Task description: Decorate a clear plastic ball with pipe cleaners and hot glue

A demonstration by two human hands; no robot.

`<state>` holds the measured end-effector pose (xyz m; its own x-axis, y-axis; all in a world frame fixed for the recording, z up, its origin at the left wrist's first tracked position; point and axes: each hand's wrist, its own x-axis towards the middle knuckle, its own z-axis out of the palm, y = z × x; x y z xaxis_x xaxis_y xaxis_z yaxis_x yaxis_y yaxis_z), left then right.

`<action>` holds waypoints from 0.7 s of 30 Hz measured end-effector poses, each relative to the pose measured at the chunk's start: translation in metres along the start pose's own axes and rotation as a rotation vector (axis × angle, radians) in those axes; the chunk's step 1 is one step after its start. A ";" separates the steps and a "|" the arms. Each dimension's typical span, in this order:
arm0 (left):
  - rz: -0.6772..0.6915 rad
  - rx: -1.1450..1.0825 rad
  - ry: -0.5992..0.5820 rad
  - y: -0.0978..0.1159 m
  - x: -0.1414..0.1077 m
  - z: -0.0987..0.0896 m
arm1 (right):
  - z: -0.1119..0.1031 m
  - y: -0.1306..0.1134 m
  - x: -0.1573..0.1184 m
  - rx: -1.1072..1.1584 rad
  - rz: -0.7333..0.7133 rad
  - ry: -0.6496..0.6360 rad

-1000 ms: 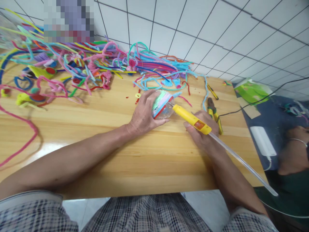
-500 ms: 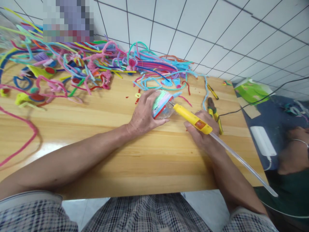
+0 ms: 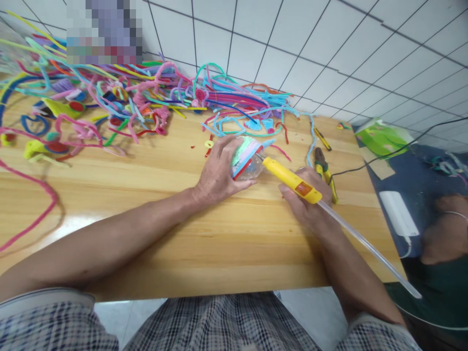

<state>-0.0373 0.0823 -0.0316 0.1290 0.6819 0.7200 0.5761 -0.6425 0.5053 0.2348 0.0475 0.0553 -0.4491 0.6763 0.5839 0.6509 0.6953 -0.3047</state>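
Observation:
My left hand [image 3: 219, 168] is closed round a small craft piece [image 3: 244, 155] with bands of pastel pipe cleaner, a red and blue edge and a clear, shiny plastic part. Its thumb lies along the lower side. In my right hand [image 3: 310, 195] is a yellow hot glue gun [image 3: 290, 179], its nozzle at the edge of the craft piece. A clear glue stick [image 3: 369, 247] juts from the gun's back end toward the lower right. Just behind my right hand lie pliers [image 3: 321, 165] with yellow handles, partly hidden by the hand.
Colourful pipe cleaners [image 3: 234, 97] are heaped along the tiled wall. A yellow and black cutter [image 3: 322, 139] lies near the pliers. At right are a green packet [image 3: 383, 138], a white power bank-like box [image 3: 398, 217], a black cable [image 3: 398, 146] and another person's arm [image 3: 444, 229].

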 end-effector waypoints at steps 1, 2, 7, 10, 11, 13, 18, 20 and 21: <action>-0.016 -0.006 -0.015 0.001 0.000 0.000 | 0.000 0.000 0.000 0.000 -0.003 -0.001; -0.023 -0.014 -0.024 0.001 0.000 0.000 | 0.001 0.001 -0.001 0.000 -0.009 -0.001; 0.028 -0.025 0.021 0.000 0.000 0.001 | 0.002 0.001 -0.002 -0.008 -0.047 -0.005; 0.020 -0.020 0.010 0.000 0.000 0.000 | 0.003 0.002 -0.002 -0.024 -0.045 -0.005; 0.006 -0.016 -0.003 0.000 0.000 0.000 | 0.003 0.002 -0.002 -0.026 -0.040 -0.001; -0.015 -0.016 -0.021 0.000 -0.001 0.000 | 0.004 0.004 -0.002 -0.025 -0.038 0.010; 0.008 -0.027 0.003 0.000 0.000 0.000 | 0.005 0.002 -0.001 -0.005 -0.060 0.013; 0.021 -0.019 0.015 0.000 0.000 0.001 | 0.005 0.000 0.000 0.009 -0.061 0.016; 0.026 -0.017 0.019 0.000 0.000 0.001 | 0.005 0.000 0.000 0.015 -0.059 0.015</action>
<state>-0.0365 0.0830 -0.0324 0.1284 0.6580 0.7420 0.5589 -0.6661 0.4939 0.2315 0.0484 0.0516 -0.4772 0.6304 0.6122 0.6144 0.7375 -0.2805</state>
